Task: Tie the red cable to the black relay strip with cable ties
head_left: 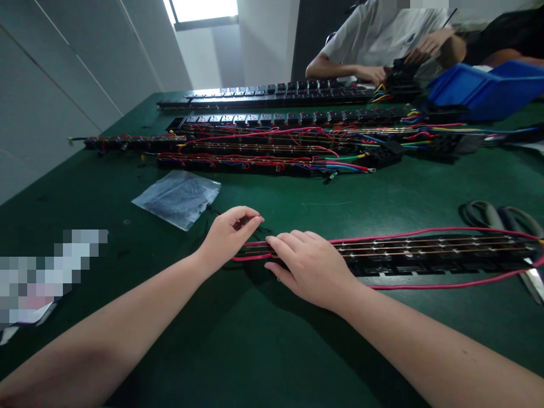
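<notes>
A long black socket strip (429, 254) lies on the green table, its underside up, with thin copper rods and solder points along it. A red wire (450, 230) runs along its far side and a second red length passes nearer me. My right hand (312, 266) is laid over the strip near its left end, fingers on the far side and thumb on the near side. Just left of it, my left hand (232, 235) is above the strip's end, thumb and forefinger pinched together. Whatever is in that pinch is too small to make out. Thin dark wires show behind it.
A clear plastic bag (181, 195) lies beyond my left hand. Several wired strips (255, 161) stretch across the table behind. Scissors (533, 277) lie at the right. A blue bin (488, 90) stands far right, near a person (374, 45) handling wired parts.
</notes>
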Motion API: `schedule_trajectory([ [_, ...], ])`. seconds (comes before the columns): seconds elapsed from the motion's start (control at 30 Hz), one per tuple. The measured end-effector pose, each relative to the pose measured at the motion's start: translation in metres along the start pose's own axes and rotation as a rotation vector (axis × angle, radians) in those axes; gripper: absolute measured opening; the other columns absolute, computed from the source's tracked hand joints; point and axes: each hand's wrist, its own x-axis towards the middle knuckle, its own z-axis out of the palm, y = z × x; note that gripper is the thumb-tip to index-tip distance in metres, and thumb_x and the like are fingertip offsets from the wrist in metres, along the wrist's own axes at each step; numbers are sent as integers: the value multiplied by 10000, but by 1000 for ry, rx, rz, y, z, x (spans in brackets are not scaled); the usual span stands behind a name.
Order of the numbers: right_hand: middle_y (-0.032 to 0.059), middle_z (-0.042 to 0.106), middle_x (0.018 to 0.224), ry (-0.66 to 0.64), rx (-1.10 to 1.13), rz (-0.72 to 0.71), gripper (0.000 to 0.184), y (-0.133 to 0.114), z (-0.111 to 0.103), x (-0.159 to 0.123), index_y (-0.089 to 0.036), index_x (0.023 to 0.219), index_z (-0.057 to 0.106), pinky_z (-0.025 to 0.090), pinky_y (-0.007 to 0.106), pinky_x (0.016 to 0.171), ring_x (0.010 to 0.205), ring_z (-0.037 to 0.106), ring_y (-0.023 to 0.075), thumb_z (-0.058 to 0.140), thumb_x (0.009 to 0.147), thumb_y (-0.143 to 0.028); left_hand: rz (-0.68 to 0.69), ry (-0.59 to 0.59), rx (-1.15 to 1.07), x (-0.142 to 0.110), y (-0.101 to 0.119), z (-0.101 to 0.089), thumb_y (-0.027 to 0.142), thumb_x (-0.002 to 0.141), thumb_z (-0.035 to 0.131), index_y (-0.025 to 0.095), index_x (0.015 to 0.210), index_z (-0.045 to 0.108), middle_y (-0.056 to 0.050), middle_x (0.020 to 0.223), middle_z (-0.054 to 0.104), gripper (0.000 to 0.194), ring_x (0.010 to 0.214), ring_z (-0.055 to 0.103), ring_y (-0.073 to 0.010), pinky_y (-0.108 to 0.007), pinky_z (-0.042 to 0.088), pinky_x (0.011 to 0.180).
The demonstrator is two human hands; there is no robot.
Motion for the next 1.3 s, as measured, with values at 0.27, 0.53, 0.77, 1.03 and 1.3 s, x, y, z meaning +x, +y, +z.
schedule_trajectory([
  [0.27,99,706,1065,10,23,10,344,2,2,-1,-129,1184,608,450,391,744,904,621,254,502,961,-369,-97,57,-387,-2,-8,-3,369,869,646,175,915,629,3,750,659,200,675,616,-99,-190,488,606],
  [0.53,101,715,1065,111,60,6,362,4,5,0,-101,1166,635,507,401,761,931,630,255,529,942,-365,-167,72,-533,1,-7,-4,347,862,672,183,906,584,16,667,684,191,545,600,-71,-144,442,489],
  [0.77,117,722,1064,212,65,-37,298,5,8,1,-84,1123,656,529,392,748,909,648,249,549,929,-284,-163,3,-499,-1,-6,-5,394,860,672,182,924,584,42,581,641,239,445,542,-64,-154,402,430],
  [1.03,113,738,994,254,91,-69,222,5,7,1,-99,1059,651,523,391,781,911,658,246,570,907,-239,-144,-91,-439,-8,0,-6,344,876,656,186,969,567,17,666,707,203,448,532,-48,-138,429,450],
  [1.3,102,738,986,324,91,-101,155,5,8,0,-129,1003,659,527,396,791,910,650,244,623,871,-202,-150,-100,-477,-8,7,-6,286,851,676,181,970,559,27,656,709,197,461,563,-52,-144,428,463],
])
